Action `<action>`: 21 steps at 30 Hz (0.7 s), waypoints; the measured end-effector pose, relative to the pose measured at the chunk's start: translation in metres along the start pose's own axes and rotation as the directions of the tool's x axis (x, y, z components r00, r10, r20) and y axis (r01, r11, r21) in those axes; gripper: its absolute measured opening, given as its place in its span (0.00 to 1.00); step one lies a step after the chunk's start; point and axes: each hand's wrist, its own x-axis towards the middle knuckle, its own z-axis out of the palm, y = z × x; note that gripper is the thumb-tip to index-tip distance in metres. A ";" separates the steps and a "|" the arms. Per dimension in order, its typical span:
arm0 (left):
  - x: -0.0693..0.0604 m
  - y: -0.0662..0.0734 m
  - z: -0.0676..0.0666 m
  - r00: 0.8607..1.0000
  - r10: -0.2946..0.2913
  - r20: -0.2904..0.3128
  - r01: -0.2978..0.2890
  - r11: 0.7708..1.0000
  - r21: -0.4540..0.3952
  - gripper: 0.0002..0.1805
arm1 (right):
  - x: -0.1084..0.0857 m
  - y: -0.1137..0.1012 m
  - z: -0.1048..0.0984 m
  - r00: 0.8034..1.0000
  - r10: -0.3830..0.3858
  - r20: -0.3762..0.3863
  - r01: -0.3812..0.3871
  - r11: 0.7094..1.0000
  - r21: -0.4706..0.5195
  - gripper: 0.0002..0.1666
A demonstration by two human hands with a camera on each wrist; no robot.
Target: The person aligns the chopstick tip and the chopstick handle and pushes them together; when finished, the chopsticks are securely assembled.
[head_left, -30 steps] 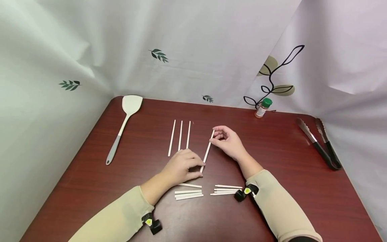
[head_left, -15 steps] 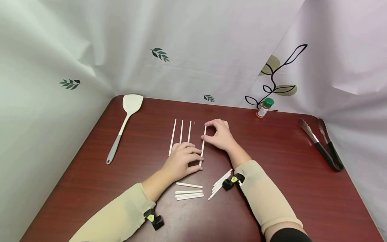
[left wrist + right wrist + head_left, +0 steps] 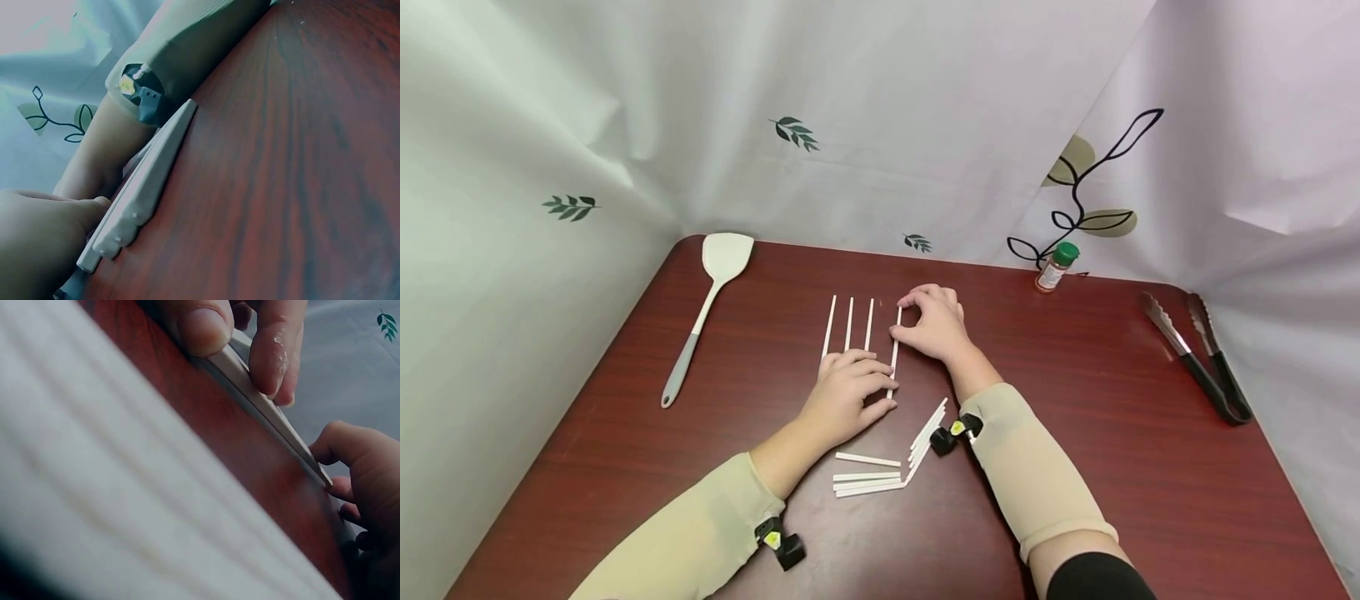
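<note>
My right hand pinches the far end of a thin white stick between thumb and fingers. My left hand holds the near end of that same stick. In the right wrist view, the stick runs from one hand to the other, close above or on the table. Three similar sticks lie side by side to the left, their near ends partly hidden by the left hand. Beside the right wrist camera lies a slanted bundle of white sticks, its near end at a group of shorter-looking sticks.
A white spatula with a grey handle lies at the left of the dark red table. At the back right stands a green-capped spice bottle. Black-handled tongs lie at the right edge. A pale curtain surrounds the table.
Both hands have shifted the stick left and slightly away, closer to the three sticks. The bundle by the right wrist camera has turned from nearly crosswise to slanted and slid left.
</note>
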 end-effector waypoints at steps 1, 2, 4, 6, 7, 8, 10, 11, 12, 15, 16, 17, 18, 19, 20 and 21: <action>0.000 0.000 0.000 1.000 -0.006 0.000 0.006 1.000 0.002 0.12 | 0.001 0.000 0.001 1.000 0.000 0.001 0.000 1.000 -0.009 0.26; -0.001 0.000 0.000 1.000 -0.011 -0.001 0.011 1.000 0.002 0.12 | 0.002 -0.001 0.002 1.000 0.000 0.000 0.000 1.000 -0.017 0.26; -0.001 0.000 0.000 1.000 -0.023 -0.003 0.023 1.000 0.001 0.11 | 0.004 -0.001 0.003 1.000 -0.004 -0.001 0.004 1.000 -0.028 0.26; -0.001 0.000 -0.001 0.999 -0.032 -0.003 0.032 0.999 -0.003 0.11 | 0.006 -0.001 0.004 1.000 -0.007 -0.002 0.007 0.999 -0.036 0.27; 0.000 0.000 -0.001 0.999 -0.035 -0.004 0.035 0.999 -0.002 0.11 | 0.006 -0.001 0.004 1.000 -0.010 -0.001 0.010 0.999 -0.040 0.27; 0.000 0.000 -0.002 0.999 -0.037 -0.005 0.037 0.999 -0.002 0.11 | 0.006 -0.001 0.004 1.000 -0.015 0.000 0.015 0.999 -0.045 0.28; 0.000 0.000 -0.002 0.999 -0.042 -0.004 0.042 0.999 0.003 0.11 | 0.006 -0.001 0.005 1.000 -0.024 0.002 0.025 0.998 -0.053 0.28; -0.001 0.000 -0.003 0.999 -0.045 -0.001 0.045 0.999 0.006 0.11 | 0.005 -0.001 0.005 1.000 -0.030 0.003 0.030 0.998 -0.056 0.29; -0.001 0.000 -0.002 0.999 -0.048 0.002 0.048 0.999 0.010 0.10 | 0.005 -0.001 0.005 0.999 -0.035 0.003 0.035 0.998 -0.058 0.29; -0.001 0.000 -0.001 0.998 -0.057 0.010 0.057 0.998 0.011 0.10 | 0.004 -0.001 0.005 0.999 -0.042 -0.004 0.042 0.997 -0.059 0.29; -0.001 0.000 -0.001 0.998 -0.057 0.012 0.057 0.998 0.011 0.10 | 0.003 -0.001 0.005 0.999 -0.043 -0.005 0.042 0.997 -0.059 0.29; -0.001 -0.001 0.000 0.998 -0.057 0.012 0.057 0.998 0.010 0.10 | 0.003 -0.001 0.005 0.999 -0.043 -0.007 0.043 0.997 -0.059 0.29; -0.002 -0.001 0.000 0.998 -0.057 0.011 0.057 0.998 0.008 0.10 | 0.002 -0.001 0.005 0.999 -0.043 -0.008 0.042 0.997 -0.057 0.29; -0.002 -0.001 0.000 0.998 -0.056 0.009 0.056 0.998 0.005 0.10 | 0.002 -0.001 0.005 0.999 -0.042 -0.008 0.042 0.998 -0.057 0.29; -0.002 -0.001 0.000 0.999 -0.054 0.006 0.054 0.999 0.004 0.10 | 0.002 -0.001 0.005 0.999 -0.042 -0.007 0.041 0.998 -0.056 0.30; -0.002 -0.001 0.000 0.999 -0.051 0.002 0.051 0.999 0.004 0.10 | 0.002 -0.001 0.005 0.999 -0.041 -0.007 0.041 0.998 -0.053 0.30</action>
